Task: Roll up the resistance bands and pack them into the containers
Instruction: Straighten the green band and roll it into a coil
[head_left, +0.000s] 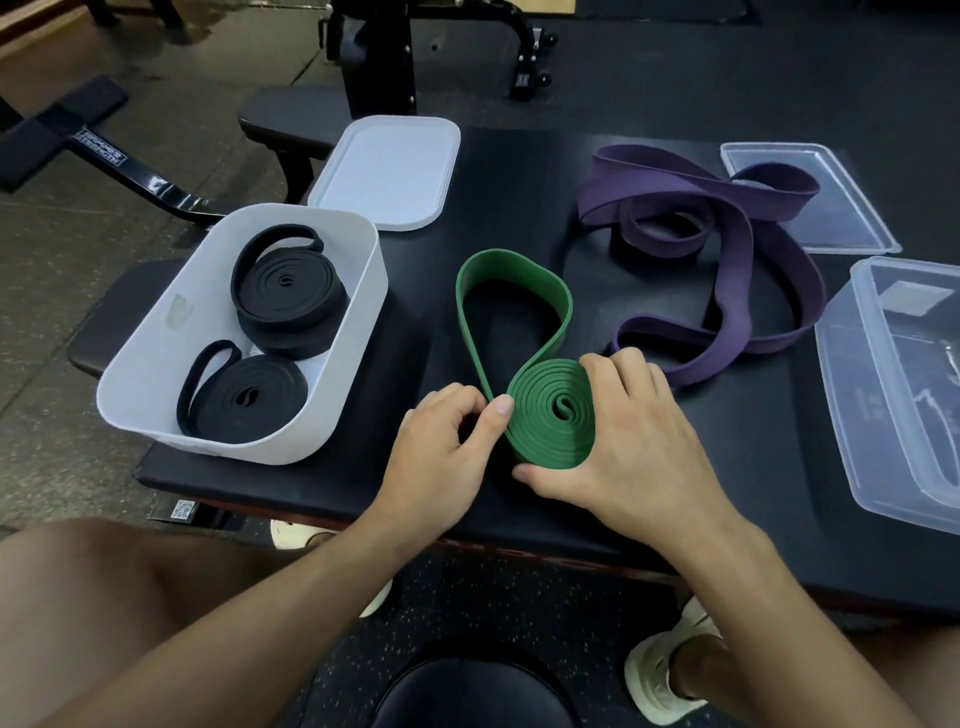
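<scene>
We see a white container (358, 306) at the left of the black padded desk (727, 493). It holds two rolled black resistance bands, the far black roll (285, 291) and the near black roll (249, 400), each with a loose end looping out. Its white lid (387, 171) lies just behind it.

The green resistance band (550, 410) stands on edge at the desk's middle, mostly coiled, with its free loop trailing away from us. The right hand (634, 431) grips the coil between curled fingers and thumb. The left hand (447, 441) pinches the band at the coil's left edge.

A purple resistance band (727, 249) sprawls unrolled at the right, partly over a clear lid (831, 228). We cannot tell what the clear container (852, 426) beside it holds.
</scene>
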